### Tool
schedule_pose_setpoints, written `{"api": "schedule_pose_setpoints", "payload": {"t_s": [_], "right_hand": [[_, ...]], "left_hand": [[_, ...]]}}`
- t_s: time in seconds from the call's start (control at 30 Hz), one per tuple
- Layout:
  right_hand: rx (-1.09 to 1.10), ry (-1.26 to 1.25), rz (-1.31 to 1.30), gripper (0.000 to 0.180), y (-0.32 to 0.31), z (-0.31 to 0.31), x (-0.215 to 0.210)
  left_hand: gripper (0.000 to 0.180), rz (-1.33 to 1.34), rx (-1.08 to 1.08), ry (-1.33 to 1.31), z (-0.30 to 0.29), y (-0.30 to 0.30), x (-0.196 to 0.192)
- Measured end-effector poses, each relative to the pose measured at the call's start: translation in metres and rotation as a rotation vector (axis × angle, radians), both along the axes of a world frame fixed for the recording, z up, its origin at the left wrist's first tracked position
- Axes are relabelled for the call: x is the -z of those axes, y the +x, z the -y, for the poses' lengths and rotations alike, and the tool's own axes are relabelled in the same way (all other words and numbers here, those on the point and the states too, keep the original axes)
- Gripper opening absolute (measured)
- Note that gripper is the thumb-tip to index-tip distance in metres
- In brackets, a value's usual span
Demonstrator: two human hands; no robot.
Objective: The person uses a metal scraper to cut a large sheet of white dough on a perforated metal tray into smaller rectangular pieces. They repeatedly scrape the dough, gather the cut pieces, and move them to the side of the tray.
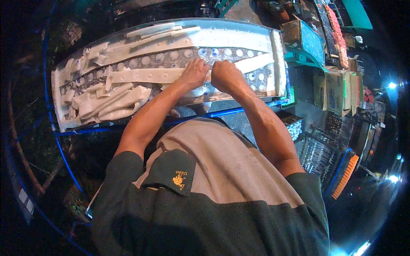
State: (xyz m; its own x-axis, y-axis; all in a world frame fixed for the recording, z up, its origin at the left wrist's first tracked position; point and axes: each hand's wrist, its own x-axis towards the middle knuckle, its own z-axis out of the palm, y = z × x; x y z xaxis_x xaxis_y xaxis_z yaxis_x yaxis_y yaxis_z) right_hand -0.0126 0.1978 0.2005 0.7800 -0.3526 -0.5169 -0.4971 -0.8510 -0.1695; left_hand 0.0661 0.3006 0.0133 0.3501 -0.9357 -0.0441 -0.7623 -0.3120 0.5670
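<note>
A long tray-like panel (205, 38) lies before me, with rows of round pale spots (159, 57) on a darker bed. A flat cream-coloured strip (145, 76) stretches across it, passing at my hands and coming out on the right side. My left hand (195, 73) is closed on the strip near the middle of the panel. Right beside it, my right hand (226, 76) is curled into a fist, gripping the strip too. The part of the strip between the hands is mostly hidden. Crumpled cream pieces (115, 102) are heaped at the near left of the panel.
More cream strips (166, 36) lie along the far side. A blue pipe frame (224, 112) runs under the near edge. At the right stand cardboard boxes (335, 91), a teal plastic chair (305, 57) and a crate of white round things (294, 129).
</note>
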Motion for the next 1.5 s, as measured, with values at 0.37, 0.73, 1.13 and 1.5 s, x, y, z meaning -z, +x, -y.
{"api": "schedule_pose_setpoints", "payload": {"t_s": [0.37,0.73,1.13,1.5], "right_hand": [[-0.105,-0.039,0.017,0.030,-0.027,0.067,0.034],[1.029,1.251,0.801,0.045,-0.209,0.092,0.075],[0.665,0.653,0.719,0.044,-0.256,0.152,0.112],[0.514,0.580,0.609,0.043,-0.244,0.158,0.101]], "left_hand": [[0.027,0.268,0.192,-0.109,-0.012,0.002,-0.035],[0.022,0.338,0.045,-0.262,-0.061,-0.085,-0.045],[0.069,0.309,-0.310,0.077,0.048,-0.091,-0.020],[0.040,0.139,-0.408,0.307,0.061,-0.101,-0.039]]}}
